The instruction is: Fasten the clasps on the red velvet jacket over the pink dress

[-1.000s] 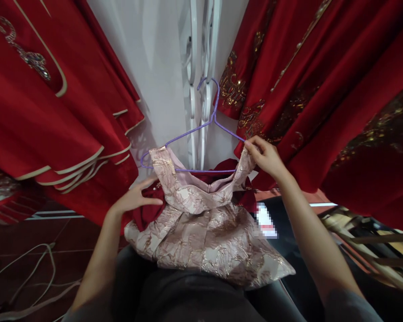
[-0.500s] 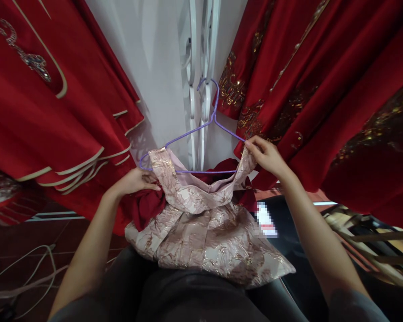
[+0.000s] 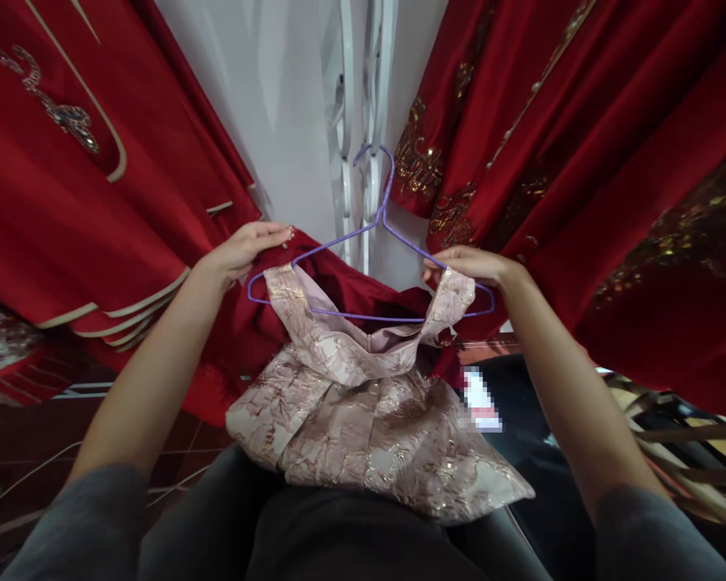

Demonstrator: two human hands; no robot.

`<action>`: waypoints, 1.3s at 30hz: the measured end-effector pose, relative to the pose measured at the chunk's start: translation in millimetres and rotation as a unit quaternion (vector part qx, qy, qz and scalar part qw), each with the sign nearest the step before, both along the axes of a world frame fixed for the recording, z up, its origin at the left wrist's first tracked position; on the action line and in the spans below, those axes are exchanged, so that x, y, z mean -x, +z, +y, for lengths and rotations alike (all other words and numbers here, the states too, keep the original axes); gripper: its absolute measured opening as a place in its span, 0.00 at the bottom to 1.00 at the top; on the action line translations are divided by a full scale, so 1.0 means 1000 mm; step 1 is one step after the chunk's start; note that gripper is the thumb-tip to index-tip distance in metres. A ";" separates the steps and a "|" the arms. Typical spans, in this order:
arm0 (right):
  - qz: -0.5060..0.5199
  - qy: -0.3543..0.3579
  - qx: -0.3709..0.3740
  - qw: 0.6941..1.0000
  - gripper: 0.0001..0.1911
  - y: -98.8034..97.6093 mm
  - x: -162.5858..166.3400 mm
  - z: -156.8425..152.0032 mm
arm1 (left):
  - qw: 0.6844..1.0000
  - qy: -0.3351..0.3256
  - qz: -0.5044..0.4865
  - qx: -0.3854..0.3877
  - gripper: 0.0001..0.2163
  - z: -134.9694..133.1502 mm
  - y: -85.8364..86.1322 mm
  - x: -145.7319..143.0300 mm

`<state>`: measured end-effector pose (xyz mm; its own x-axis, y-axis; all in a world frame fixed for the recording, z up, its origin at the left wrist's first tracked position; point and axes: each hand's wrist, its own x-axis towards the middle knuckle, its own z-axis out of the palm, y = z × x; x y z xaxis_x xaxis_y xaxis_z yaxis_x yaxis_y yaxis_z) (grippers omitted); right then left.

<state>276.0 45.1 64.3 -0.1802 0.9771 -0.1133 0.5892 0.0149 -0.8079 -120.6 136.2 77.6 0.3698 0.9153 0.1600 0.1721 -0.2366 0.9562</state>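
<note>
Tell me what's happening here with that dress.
A person is handling a pink brocade dress on a purple wire hanger, whose hook is caught on a white grille. The left hand holds up red fabric at the hanger's left end. The right hand pinches the strap over the right end. The skirt rests on the person's lap, with red garments hanging on either side.

Pink-gold brocade dress (image 3: pixel 363 420) strapped over purple wire hanger (image 3: pixel 369 316), skirt crumpled below; dark red cloth (image 3: pixel 339 282) behind.
</note>
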 end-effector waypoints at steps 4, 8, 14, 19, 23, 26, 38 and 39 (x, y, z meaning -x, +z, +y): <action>0.083 0.112 0.020 0.990 0.26 0.000 0.007 0.016 | 0.996 0.003 -0.061 -0.065 0.12 -0.021 0.023 -0.035; 0.145 0.148 0.144 0.968 0.26 -0.002 0.019 0.021 | 0.991 -0.028 -0.109 -0.076 0.11 -0.036 0.025 -0.055; 0.131 0.027 0.108 0.985 0.19 -0.010 0.022 0.024 | 0.989 -0.001 -0.126 -0.079 0.12 -0.025 0.017 -0.056; 0.165 0.036 -0.084 0.982 0.21 -0.024 0.011 0.040 | 0.987 0.021 -0.120 -0.104 0.16 -0.011 0.010 -0.054; 0.142 -0.015 -0.277 0.950 0.20 -0.027 0.008 0.041 | 0.992 -0.028 -0.037 -0.119 0.24 -0.012 0.012 -0.048; 0.068 -0.088 -0.379 0.919 0.18 -0.028 0.008 0.035 | 0.988 -0.020 -0.006 -0.152 0.25 -0.013 0.017 -0.040; -0.120 -0.193 -0.330 0.916 0.13 -0.013 -0.036 -0.012 | 0.971 0.049 0.087 -0.217 0.13 -0.015 0.001 0.003; -0.153 -0.202 -0.314 0.915 0.14 -0.010 -0.038 -0.019 | 0.968 0.052 0.100 -0.226 0.11 -0.017 -0.001 0.002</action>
<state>314.5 26.4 53.8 0.1560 0.8465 0.5091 0.8462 0.1513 -0.5109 -122.7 119.3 76.5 0.3446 0.8021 0.4877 0.3883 -0.5948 0.7039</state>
